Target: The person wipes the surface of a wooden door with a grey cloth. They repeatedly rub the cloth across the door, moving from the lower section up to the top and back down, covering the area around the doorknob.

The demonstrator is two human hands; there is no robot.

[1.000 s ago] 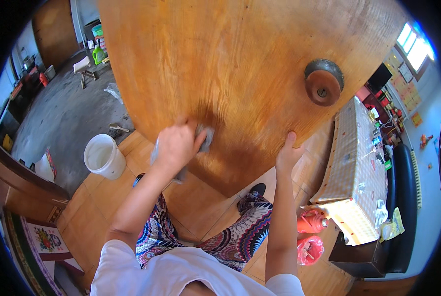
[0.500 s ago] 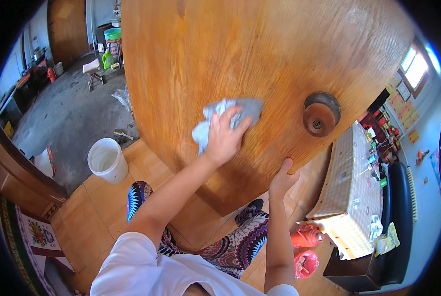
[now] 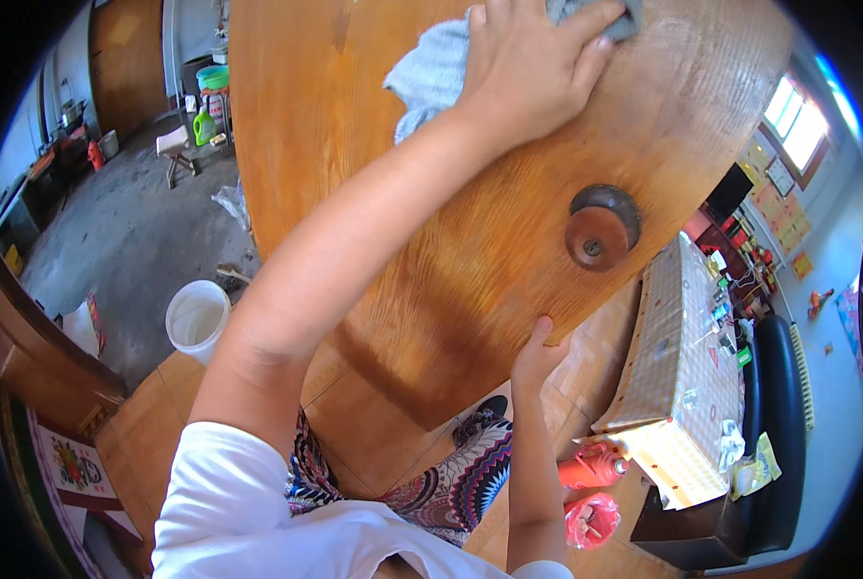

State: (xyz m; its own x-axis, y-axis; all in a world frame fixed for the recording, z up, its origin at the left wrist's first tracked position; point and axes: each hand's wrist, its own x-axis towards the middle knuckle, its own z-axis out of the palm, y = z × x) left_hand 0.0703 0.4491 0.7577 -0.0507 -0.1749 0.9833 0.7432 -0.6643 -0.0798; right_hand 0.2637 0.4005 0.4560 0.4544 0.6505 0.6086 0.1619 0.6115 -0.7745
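Note:
My left hand [image 3: 528, 72] presses a light grey-blue cloth [image 3: 430, 75] flat against the upper part of a brown wooden door [image 3: 374, 280]. Its fingers spread and bend over the cloth, partly covering it. Lower down, my right hand [image 3: 540, 365] grips the door's edge, the thumb lying on the near face and the other fingers hidden behind. Between the two hands, toward the right edge, a round brown knob with a keyhole [image 3: 598, 241] sticks out of the door.
A white bucket [image 3: 198, 351] stands on the tiles by the doorway at left. To the right are a table with a checked cloth [image 3: 663, 367], a red thermos [image 3: 591, 470] and a bin lined with a red bag [image 3: 586, 521]. A small stool [image 3: 173, 143] stands in the room beyond.
My left hand has slid the cloth up and slightly right across the door, its arm stretching out. The right hand keeps its hold on the door edge.

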